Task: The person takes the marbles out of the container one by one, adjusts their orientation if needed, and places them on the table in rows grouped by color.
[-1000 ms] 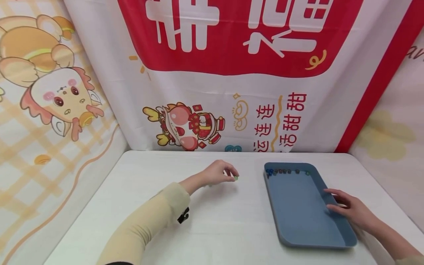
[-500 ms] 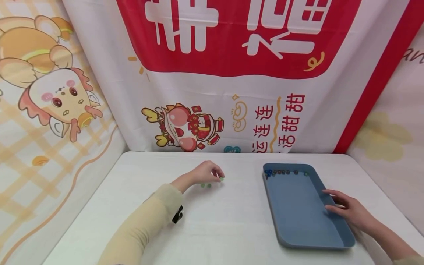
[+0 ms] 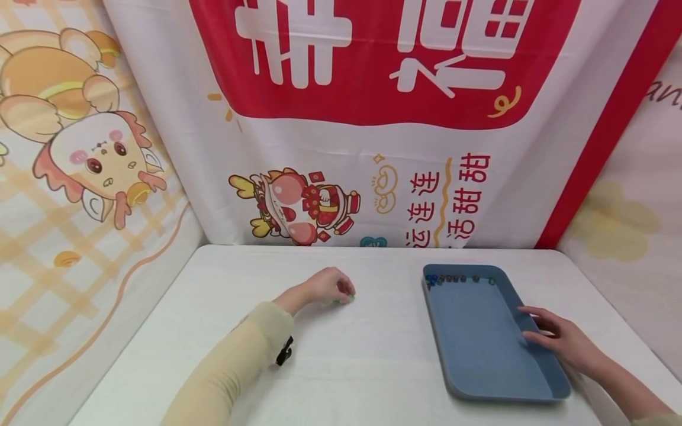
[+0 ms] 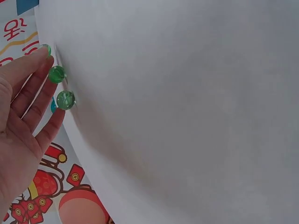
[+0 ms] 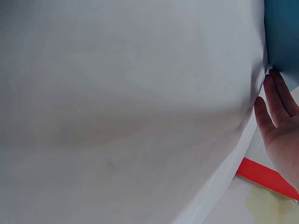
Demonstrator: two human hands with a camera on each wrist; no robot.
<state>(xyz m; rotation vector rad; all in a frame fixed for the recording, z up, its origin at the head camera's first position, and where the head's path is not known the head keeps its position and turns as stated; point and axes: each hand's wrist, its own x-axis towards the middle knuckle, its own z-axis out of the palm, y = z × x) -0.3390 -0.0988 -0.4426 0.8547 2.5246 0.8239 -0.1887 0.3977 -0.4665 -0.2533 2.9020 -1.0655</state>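
My left hand point(image 3: 327, 285) is low over the white table, left of the tray, pinching a green glass marble point(image 4: 46, 49) between thumb and fingertips. Two more green marbles, a darker one point(image 4: 57, 74) and a paler one point(image 4: 65, 100), lie beside its fingers in the left wrist view; the hand mostly covers them in the head view. At the right long side of the blue tray point(image 3: 479, 343), my right hand point(image 3: 565, 340) rests on the rim with thumb and forefinger apart. Its fingers point(image 5: 278, 100) look nearly straight in the right wrist view.
Several blue, brown and green marbles point(image 3: 462, 278) line the tray's far end inside. Behind the white table point(image 3: 373, 367) hangs a red and white printed cloth point(image 3: 373, 77), with more printed cloth at both sides.
My left hand has moved left, away from the tray, and down toward the table with the marble. The two other green marbles showed beside it half a second ago. My right hand stays on the tray.
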